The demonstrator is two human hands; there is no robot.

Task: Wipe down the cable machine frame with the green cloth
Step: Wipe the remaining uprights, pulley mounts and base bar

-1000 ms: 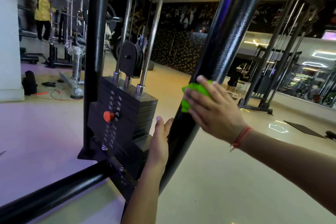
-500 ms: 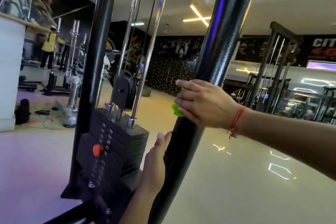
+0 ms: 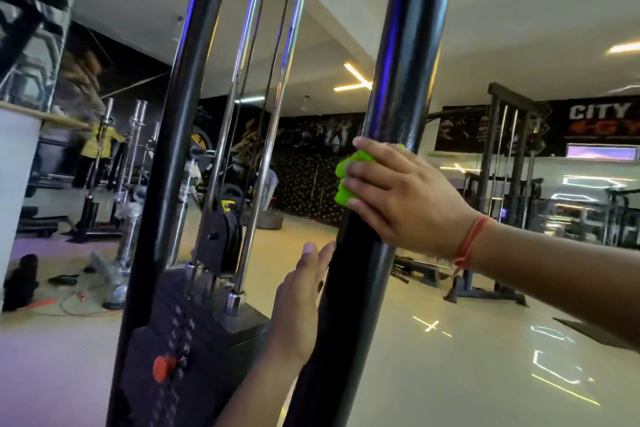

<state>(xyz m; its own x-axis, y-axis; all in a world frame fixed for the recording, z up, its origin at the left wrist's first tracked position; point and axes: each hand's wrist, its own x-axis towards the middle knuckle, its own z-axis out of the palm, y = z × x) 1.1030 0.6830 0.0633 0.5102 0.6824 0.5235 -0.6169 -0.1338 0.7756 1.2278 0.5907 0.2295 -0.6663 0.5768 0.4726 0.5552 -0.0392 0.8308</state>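
My right hand [image 3: 398,191] pressing the green cloth [image 3: 348,177] on the black post [image 3: 391,87], fingers nearly straight, my left hand [image 3: 298,305] flat against its left edge, open floor [image 3: 450,374] to the right

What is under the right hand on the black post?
Under the right hand the green cloth lies against the black post. Only bunched folds show past the fingers; the rest of the cloth and the post surface beneath are covered.

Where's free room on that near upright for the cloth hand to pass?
Free: near post above the right hand and green cloth, bare to the frame top. Below, a short bare stretch down to the left hand. Crowded: left of it, chrome guide rods, pulley and weight stack.
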